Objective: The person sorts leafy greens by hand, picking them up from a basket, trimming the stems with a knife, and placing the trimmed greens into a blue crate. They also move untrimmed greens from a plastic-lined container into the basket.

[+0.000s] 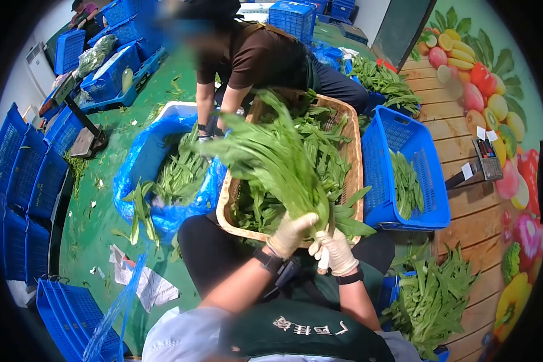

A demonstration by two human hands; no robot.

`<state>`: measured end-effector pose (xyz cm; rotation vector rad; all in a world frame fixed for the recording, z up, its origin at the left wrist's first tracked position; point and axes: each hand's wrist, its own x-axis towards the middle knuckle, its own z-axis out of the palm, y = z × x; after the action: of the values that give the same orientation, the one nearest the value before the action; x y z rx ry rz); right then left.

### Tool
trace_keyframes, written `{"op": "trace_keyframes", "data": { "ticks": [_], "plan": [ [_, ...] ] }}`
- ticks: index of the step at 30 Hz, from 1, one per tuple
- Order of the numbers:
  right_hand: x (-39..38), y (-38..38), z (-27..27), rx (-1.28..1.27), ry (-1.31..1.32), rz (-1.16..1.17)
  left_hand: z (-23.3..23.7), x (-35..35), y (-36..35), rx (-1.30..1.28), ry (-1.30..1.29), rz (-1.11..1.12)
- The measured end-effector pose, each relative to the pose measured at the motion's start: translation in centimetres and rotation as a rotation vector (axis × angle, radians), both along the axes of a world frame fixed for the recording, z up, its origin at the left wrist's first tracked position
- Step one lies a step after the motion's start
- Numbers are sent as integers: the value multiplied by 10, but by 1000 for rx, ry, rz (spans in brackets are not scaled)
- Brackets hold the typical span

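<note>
My left hand (292,234), in a pale glove, is closed round the stems of a large bunch of long leafy greens (277,163). The leaves fan up and to the left, blurred at the tips. My right hand (336,252), also gloved, is closed at the stem ends; a pale stub shows below its fingers, too small to name. Beneath the bunch stands a brown-rimmed basket (224,208) with more greens inside. To its left is a tub lined with blue plastic (130,193), holding loose greens.
Opposite me a co-worker (271,54) reaches into the lined tub. A blue crate (425,181) with some greens stands right of the basket. More greens (434,295) are heaped at my lower right. Blue crates (27,181) line the left, near a scale (87,140). Paper (154,286) lies on the floor.
</note>
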<state>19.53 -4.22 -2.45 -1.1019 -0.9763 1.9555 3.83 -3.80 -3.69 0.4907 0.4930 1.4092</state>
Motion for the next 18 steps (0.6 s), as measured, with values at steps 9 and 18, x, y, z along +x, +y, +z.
{"op": "trace_keyframes", "data": {
  "ticks": [9,18],
  "plan": [
    [22,-7,-8,94,-134,-44,19,-27,10,65,-149,20],
    [99,-17,89,145,-430,47,8,-79,56,70,-491,178]
  ]
}}
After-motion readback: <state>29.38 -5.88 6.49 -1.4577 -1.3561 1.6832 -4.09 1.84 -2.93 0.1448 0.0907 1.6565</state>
